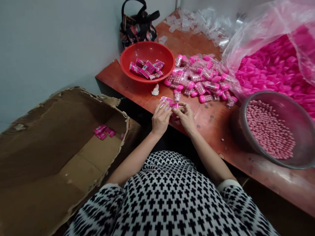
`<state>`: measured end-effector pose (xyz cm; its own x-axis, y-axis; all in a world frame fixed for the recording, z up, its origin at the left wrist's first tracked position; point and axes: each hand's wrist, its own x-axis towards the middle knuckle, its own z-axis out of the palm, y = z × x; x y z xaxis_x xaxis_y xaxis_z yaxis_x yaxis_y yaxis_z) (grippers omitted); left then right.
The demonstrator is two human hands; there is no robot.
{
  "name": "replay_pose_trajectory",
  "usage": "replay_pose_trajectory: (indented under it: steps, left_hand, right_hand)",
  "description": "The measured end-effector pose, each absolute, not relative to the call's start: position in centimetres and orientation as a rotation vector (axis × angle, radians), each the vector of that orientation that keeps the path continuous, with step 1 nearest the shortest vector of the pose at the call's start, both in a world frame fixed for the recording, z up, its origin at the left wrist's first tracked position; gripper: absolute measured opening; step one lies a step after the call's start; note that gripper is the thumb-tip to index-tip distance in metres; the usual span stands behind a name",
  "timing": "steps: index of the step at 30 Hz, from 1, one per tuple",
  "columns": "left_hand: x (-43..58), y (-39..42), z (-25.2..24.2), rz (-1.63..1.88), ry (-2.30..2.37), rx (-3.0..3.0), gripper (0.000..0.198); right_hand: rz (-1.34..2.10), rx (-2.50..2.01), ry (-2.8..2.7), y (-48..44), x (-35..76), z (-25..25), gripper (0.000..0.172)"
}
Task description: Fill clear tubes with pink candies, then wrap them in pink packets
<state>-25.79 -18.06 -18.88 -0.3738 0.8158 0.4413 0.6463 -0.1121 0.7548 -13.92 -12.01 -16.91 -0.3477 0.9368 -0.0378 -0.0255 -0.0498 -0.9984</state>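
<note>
1. Head view, only one. Left hand (161, 118): fingers drawn in narrow, holding shiny pink packaging (166, 101) at the near edge of the table (209, 131).
2. Right hand (186, 117): thumb and fingers pinched together on the smaller pink piece (175, 106), just beside the left fingertips. One packet or two: can't tell, fingers cover the join.
3. Step looks like fine two-handed fingertip work on the packaging. Best judged: light grip, edges only, since the wrap looks thin and probably creases.
4. Steady the left side, let the right do the small moves; thumbs close together should give better control.
5. Working over the tabletop looks safer: the hands are right at its edge, so a slip could drop a piece into the dark gap below.
6. Loose white scrap (155, 89) lies near the left hand, below the red bowl (157, 48); worth avoiding.
7. Similar packets sit in the bowl and in the cardboard box (93, 157); don't mix them up. Capped bead jars (199, 88) crowd close behind the right hand, so small elbow moves.
</note>
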Motion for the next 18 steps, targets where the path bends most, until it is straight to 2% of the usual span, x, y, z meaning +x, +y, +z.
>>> replay_pose_trajectory:
  steps: [5,9,11,13,16,18]
  left_hand:
    - [-25.6,-19.8,-17.5,1.571,1.549,0.854,0.042]
    - [-25.9,-20.0,-17.2,1.451,1.23,0.497,0.037]
    - [-25.9,-20.1,-17.1,1.459,1.245,0.432,0.036]
    - [-25.9,-20.2,-16.9,1.475,1.29,0.386,0.035]
    - [-25.9,-20.4,-16.9,1.501,1.343,0.334,0.032]
    - [-26.0,-20.5,-16.9,1.517,1.36,0.295,0.029]
  right_hand:
    - [1.621,-0.993,-1.485,-11.6,-13.4,-16.8,0.044]
    - [1.63,-0.972,-1.821,-10.7,-12.8,-16.3,0.045]
    - [1.403,-1.084,-1.995,-9.9,-13.0,-15.6,0.036]
    - [0.988,-1.273,-2.127,-9.0,-13.7,-14.6,0.031]
    - [0.427,-1.536,-2.265,-7.7,-15.7,-13.5,0.038]
    - [0.288,-1.648,-2.361,-6.8,-17.1,-13.3,0.045]
